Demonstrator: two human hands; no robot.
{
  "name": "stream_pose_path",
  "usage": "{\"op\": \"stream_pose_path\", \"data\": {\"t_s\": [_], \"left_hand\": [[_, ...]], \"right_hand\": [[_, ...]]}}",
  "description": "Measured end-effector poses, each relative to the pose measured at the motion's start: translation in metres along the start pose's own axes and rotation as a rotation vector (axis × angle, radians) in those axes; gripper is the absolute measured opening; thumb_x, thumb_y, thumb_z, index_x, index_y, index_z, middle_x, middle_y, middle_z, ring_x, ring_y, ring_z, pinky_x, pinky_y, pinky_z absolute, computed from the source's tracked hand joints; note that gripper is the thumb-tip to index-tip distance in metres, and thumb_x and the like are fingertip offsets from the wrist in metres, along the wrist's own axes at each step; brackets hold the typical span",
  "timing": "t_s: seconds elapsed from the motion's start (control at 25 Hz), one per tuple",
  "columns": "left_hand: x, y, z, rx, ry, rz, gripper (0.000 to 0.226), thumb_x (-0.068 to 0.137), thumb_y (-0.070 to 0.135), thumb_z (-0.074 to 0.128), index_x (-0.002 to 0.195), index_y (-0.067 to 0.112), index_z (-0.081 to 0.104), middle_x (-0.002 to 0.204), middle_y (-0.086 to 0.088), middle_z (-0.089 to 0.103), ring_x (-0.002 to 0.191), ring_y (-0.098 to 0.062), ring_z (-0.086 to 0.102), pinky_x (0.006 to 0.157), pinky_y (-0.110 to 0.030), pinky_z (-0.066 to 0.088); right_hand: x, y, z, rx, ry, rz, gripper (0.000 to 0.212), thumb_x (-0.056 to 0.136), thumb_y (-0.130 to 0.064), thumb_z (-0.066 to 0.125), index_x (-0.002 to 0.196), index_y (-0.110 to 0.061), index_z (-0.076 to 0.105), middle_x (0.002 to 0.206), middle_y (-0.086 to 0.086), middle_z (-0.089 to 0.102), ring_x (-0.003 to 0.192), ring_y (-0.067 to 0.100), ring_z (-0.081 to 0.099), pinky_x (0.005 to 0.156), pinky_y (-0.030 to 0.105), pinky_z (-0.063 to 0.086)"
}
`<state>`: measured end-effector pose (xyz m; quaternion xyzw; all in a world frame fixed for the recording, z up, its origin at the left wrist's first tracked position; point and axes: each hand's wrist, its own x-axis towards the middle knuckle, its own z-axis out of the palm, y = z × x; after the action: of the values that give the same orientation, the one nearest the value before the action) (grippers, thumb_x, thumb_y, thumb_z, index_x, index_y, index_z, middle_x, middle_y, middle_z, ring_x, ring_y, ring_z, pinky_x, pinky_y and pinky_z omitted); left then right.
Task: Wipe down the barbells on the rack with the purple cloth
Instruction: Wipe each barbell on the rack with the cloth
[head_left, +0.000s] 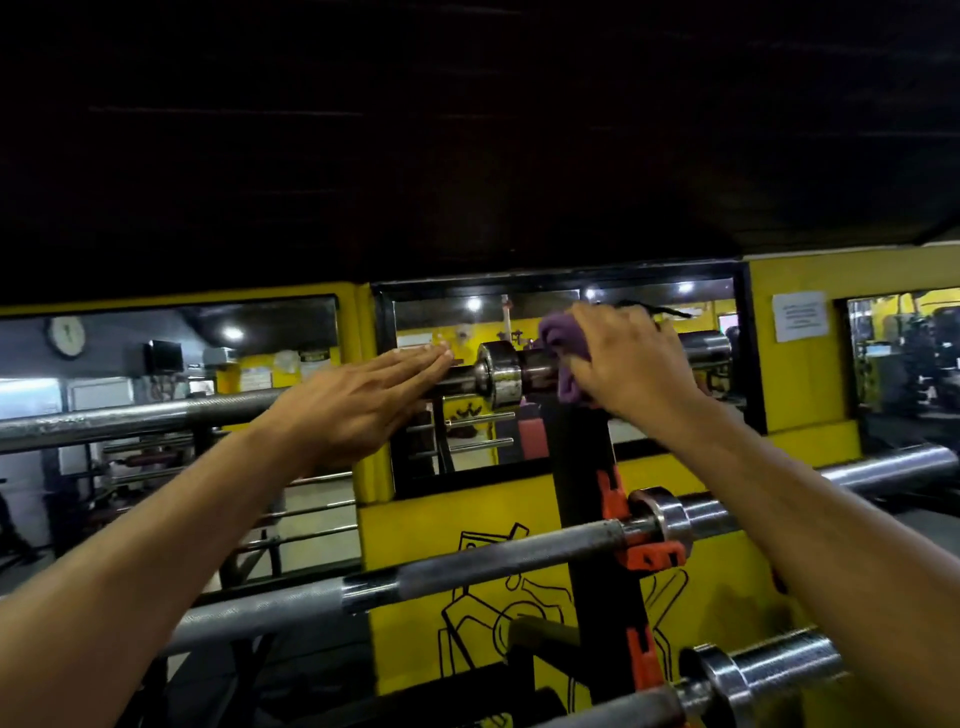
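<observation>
Purple cloth (563, 358) gripped by right hand (631, 364) fingers on top barbell (498, 374); left hand (358, 400) fingers straight, holding nothing.

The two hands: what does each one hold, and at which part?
The right hand grips the bunched purple cloth around the top barbell's sleeve. The left hand holds nothing; its straight fingers lie along the shaft.

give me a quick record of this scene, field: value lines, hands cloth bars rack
left hand: fingers straight, flat against the top barbell
right hand: grips the purple cloth on the top barbell's sleeve
bars in view: three, top, middle barbell, bottom barbell
rack: black upright with orange hooks
backdrop: yellow wall with mirrors
</observation>
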<state>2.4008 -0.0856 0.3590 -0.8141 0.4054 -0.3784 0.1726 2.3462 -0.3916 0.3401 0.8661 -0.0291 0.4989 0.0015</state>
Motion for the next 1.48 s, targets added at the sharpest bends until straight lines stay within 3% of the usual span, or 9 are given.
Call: {"op": "stream_pose_path", "data": {"t_s": [0.24,0.36,0.48,0.76,0.88,1.12,1.2,1.32,1.48], "left_hand": [[-0.017,-0.016,0.0,-0.021,0.013,0.031,0.057,0.105,0.043,0.008,0.147,0.043,-0.03,0.156,0.021,-0.024,0.143,-0.002,-0.011,0.116,-0.027,0.019],[-0.018,-0.011,0.0,-0.056,0.063,0.031,0.054,0.108,0.041,0.011,0.152,0.038,-0.021,0.156,0.019,-0.019,0.141,-0.001,-0.011,0.114,-0.022,0.01],[-0.018,-0.007,-0.002,-0.05,0.079,0.005,0.058,0.107,0.044,0.013,0.155,0.034,-0.018,0.155,0.018,-0.019,0.138,0.001,-0.012,0.108,-0.019,0.005],[-0.018,-0.008,-0.005,-0.144,0.069,-0.002,0.063,0.105,0.049,0.024,0.156,0.039,-0.012,0.166,0.013,0.002,0.151,-0.012,0.015,0.112,-0.034,0.036],[-0.017,0.01,-0.018,-0.425,0.181,-0.012,0.074,0.098,0.055,0.041,0.156,0.047,-0.004,0.165,0.01,0.012,0.143,-0.012,0.028,0.108,-0.046,0.046],[-0.012,0.163,-0.042,-1.033,0.355,-0.04,0.124,0.066,0.064,0.081,0.154,0.05,-0.005,0.164,0.014,0.011,0.146,-0.013,0.027,0.108,-0.039,0.04],[-0.004,0.176,-0.032,-1.046,0.447,-0.125,0.109,0.074,0.045,0.084,0.155,0.047,0.01,0.159,0.012,0.021,0.141,-0.015,0.036,0.105,-0.037,0.045],[0.008,0.158,-0.019,-1.194,0.534,-0.127,0.044,0.093,0.02,0.067,0.133,0.032,0.053,0.129,0.01,0.054,0.115,-0.016,0.06,0.091,-0.038,0.057],[0.022,0.142,-0.028,-1.506,0.273,-0.231,0.022,0.102,0.026,0.048,0.117,0.03,0.064,0.112,0.006,0.068,0.107,-0.015,0.063,0.098,-0.049,0.051]], "right_hand": [[-0.01,-0.064,0.017,0.27,0.166,0.085,0.043,0.095,-0.032,0.061,0.133,-0.019,0.048,0.13,0.005,0.058,0.125,0.025,0.048,0.106,0.05,0.038],[-0.022,-0.033,0.001,0.072,0.069,-0.011,0.046,0.09,-0.027,0.065,0.131,-0.018,0.048,0.13,0.006,0.058,0.122,0.026,0.05,0.099,0.046,0.04],[0.009,-0.041,-0.006,0.03,0.061,0.203,0.038,0.097,-0.034,0.059,0.128,-0.015,0.049,0.12,0.011,0.063,0.113,0.03,0.057,0.092,0.048,0.048],[-0.055,-0.053,-0.032,0.399,-0.032,0.002,0.029,0.096,-0.017,0.061,0.123,-0.024,0.054,0.11,-0.002,0.063,0.103,0.018,0.062,0.081,0.03,0.045],[-0.065,-0.035,-0.072,0.703,-0.205,-0.013,0.024,0.099,-0.016,0.058,0.118,-0.03,0.06,0.099,-0.01,0.071,0.094,0.013,0.069,0.081,0.036,0.056],[-0.081,-0.041,-0.089,1.085,-0.105,0.294,0.017,0.102,-0.031,0.056,0.112,-0.026,0.069,0.103,-0.002,0.075,0.102,0.017,0.07,0.085,0.033,0.052],[-0.083,-0.04,-0.093,1.017,-0.104,0.338,0.018,0.103,-0.034,0.054,0.108,-0.027,0.07,0.098,-0.005,0.076,0.097,0.013,0.07,0.084,0.03,0.053],[-0.094,-0.025,-0.106,0.992,-0.153,0.348,0.022,0.103,-0.038,0.053,0.1,-0.025,0.071,0.082,-0.013,0.075,0.078,0.0,0.07,0.07,0.02,0.05],[-0.12,0.013,-0.108,1.125,-0.428,0.391,0.047,0.084,-0.059,0.069,0.106,-0.017,0.07,0.104,0.004,0.075,0.09,0.019,0.073,0.074,0.028,0.056]]}}
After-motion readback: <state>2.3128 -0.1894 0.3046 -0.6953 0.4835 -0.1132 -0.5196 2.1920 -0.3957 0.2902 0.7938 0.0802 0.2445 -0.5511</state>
